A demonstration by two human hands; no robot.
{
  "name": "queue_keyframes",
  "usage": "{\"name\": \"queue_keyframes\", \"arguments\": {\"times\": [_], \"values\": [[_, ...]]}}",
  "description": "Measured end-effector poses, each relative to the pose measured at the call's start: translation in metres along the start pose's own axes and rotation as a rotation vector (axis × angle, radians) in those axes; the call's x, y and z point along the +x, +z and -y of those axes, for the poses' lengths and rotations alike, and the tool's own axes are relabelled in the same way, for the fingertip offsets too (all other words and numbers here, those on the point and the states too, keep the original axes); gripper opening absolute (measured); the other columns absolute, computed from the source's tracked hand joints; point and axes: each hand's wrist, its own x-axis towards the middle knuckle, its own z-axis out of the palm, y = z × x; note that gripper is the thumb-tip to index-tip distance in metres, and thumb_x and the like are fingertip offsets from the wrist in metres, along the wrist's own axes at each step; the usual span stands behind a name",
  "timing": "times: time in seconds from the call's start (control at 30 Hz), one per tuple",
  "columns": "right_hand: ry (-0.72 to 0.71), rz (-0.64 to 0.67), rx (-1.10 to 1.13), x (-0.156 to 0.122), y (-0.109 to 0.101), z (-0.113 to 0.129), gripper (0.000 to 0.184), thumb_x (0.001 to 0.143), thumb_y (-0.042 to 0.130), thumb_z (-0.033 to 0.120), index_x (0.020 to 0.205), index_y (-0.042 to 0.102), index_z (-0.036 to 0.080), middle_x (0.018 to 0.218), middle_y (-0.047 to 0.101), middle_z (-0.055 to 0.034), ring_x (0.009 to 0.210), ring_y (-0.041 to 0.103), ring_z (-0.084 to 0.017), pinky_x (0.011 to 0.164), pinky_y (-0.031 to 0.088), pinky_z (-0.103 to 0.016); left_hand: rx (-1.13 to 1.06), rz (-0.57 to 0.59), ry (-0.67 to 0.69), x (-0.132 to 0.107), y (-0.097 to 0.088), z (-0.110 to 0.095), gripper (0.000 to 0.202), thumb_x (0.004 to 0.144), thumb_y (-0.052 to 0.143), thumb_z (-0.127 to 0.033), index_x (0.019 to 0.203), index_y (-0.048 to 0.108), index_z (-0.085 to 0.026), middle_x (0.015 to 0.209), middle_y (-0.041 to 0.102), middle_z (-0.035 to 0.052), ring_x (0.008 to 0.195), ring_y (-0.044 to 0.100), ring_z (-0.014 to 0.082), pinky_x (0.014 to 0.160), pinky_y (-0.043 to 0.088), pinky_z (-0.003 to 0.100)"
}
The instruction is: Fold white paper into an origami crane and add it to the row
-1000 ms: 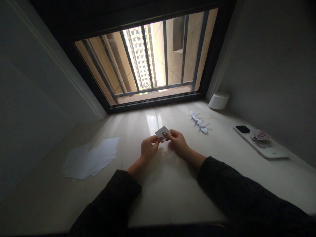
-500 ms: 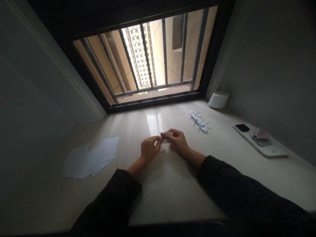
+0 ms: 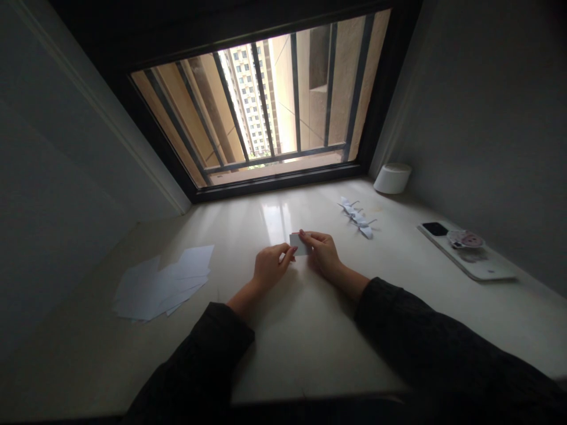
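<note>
I have a small folded piece of white paper (image 3: 298, 243) pinched between both hands, held just above the middle of the pale counter (image 3: 310, 330). My left hand (image 3: 269, 267) grips its near left edge with thumb and fingertips closed on it; my right hand (image 3: 324, 252) holds the right side, fingers curled over the top edge. The two hands sit close together, almost touching at the paper.

Both my forearms come in from the near edge in dark sleeves (image 3: 411, 330).

To the left on the counter lies a loose fan of flat white paper sheets (image 3: 162, 284), well apart from my hands. Farther off to the right I see a short row of small folded paper figures (image 3: 357, 217); I cannot tell their exact shape. Beyond them, in the far right corner, stands a low white round container (image 3: 392, 178). At the right side lies a white phone (image 3: 465, 257) with a round pinkish grip on its back.

A barred window (image 3: 270, 106) fills the far wall.
</note>
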Motion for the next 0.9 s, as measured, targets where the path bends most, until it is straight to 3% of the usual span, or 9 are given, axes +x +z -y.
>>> {"name": "queue_keyframes", "arguments": {"times": [0.17, 0.23, 0.3, 0.37, 0.5, 0.67, 0.77, 0.9], "values": [[-0.077, 0.042, -0.067, 0.005, -0.005, -0.006, 0.036, 0.069, 0.069, 0.051, 0.079, 0.073, 0.017, 0.068, 0.068, -0.0033, 0.062, 0.060, -0.016, 0.061, 0.047, -0.030, 0.030, -0.039, -0.040, 0.001, 0.000, 0.000, 0.043, 0.092, 0.037, -0.045, 0.067, 0.062, -0.020, 0.067, 0.067, 0.0003, 0.062, 0.058, 0.0142, 0.062, 0.035, 0.024], [-0.161, 0.034, -0.146, 0.008, -0.008, -0.006, 0.047, 0.070, 0.070, 0.047, 0.108, 0.067, 0.020, 0.076, 0.069, -0.0021, 0.068, 0.061, -0.016, 0.066, 0.048, -0.030, -0.035, -0.081, -0.086, 0.000, 0.000, 0.002, 0.044, 0.093, 0.036, -0.045, 0.067, 0.061, -0.020, 0.069, 0.067, 0.0002, 0.061, 0.058, 0.0137, 0.062, 0.035, 0.024], [-0.257, 0.098, -0.254, 0.008, -0.011, -0.003, 0.065, 0.072, 0.069, 0.043, 0.131, 0.050, 0.024, 0.079, 0.069, -0.0010, 0.073, 0.062, -0.017, 0.071, 0.049, -0.031, -0.118, -0.139, -0.135, 0.000, 0.000, 0.004, 0.044, 0.093, 0.035, -0.046, 0.067, 0.060, -0.020, 0.070, 0.067, 0.0003, 0.062, 0.059, 0.0139, 0.062, 0.037, 0.024], [-0.358, 0.180, -0.373, 0.007, -0.012, 0.001, 0.060, 0.075, 0.068, 0.039, 0.131, 0.049, 0.027, 0.091, 0.070, -0.0032, 0.082, 0.064, -0.018, 0.076, 0.050, -0.033, -0.206, -0.194, -0.181, 0.000, 0.001, 0.007, 0.043, 0.092, 0.036, -0.046, 0.066, 0.059, -0.020, 0.069, 0.067, 0.0004, 0.063, 0.059, 0.0144, 0.062, 0.038, 0.025], [-0.444, 0.311, -0.567, 0.003, -0.012, 0.006, 0.035, 0.075, 0.068, 0.037, 0.108, 0.068, 0.027, 0.104, 0.070, -0.0053, 0.093, 0.064, -0.021, 0.081, 0.050, -0.035, -0.340, -0.232, -0.206, 0.001, 0.003, 0.011, 0.043, 0.091, 0.038, -0.047, 0.064, 0.059, -0.020, 0.066, 0.065, -0.0001, 0.063, 0.059, 0.0148, 0.065, 0.040, 0.026], [-0.299, 0.217, -0.541, 0.005, -0.013, 0.004, 0.036, 0.069, 0.073, 0.040, 0.102, 0.072, 0.025, 0.097, 0.073, -0.0059, 0.081, 0.066, -0.021, 0.076, 0.051, -0.036, -0.497, -0.218, -0.169, 0.002, 0.005, 0.015, 0.041, 0.090, 0.040, -0.046, 0.069, 0.062, -0.019, 0.072, 0.066, 0.0022, 0.073, 0.062, 0.0162, 0.073, 0.044, 0.027], [-0.150, 0.187, -0.459, 0.008, -0.015, 0.002, 0.045, 0.066, 0.074, 0.043, 0.106, 0.071, 0.022, 0.085, 0.074, -0.0059, 0.062, 0.062, -0.016, 0.056, 0.047, -0.029, -0.613, -0.277, -0.192, 0.004, 0.006, 0.016, 0.028, 0.087, 0.049, -0.044, 0.093, 0.063, -0.020, 0.081, 0.068, 0.0031, 0.078, 0.065, 0.0171, 0.074, 0.047, 0.028], [-0.038, 0.200, -0.347, 0.009, -0.018, 0.000, 0.050, 0.065, 0.075, 0.044, 0.109, 0.069, 0.021, 0.076, 0.072, -0.0043, 0.048, 0.051, -0.010, 0.042, 0.035, -0.023, -0.685, -0.320, -0.146, 0.004, 0.005, 0.015, 0.042, 0.083, 0.059, -0.039, 0.121, 0.053, -0.025, 0.093, 0.068, 0.0041, 0.082, 0.067, 0.0173, 0.078, 0.050, 0.030]]}}
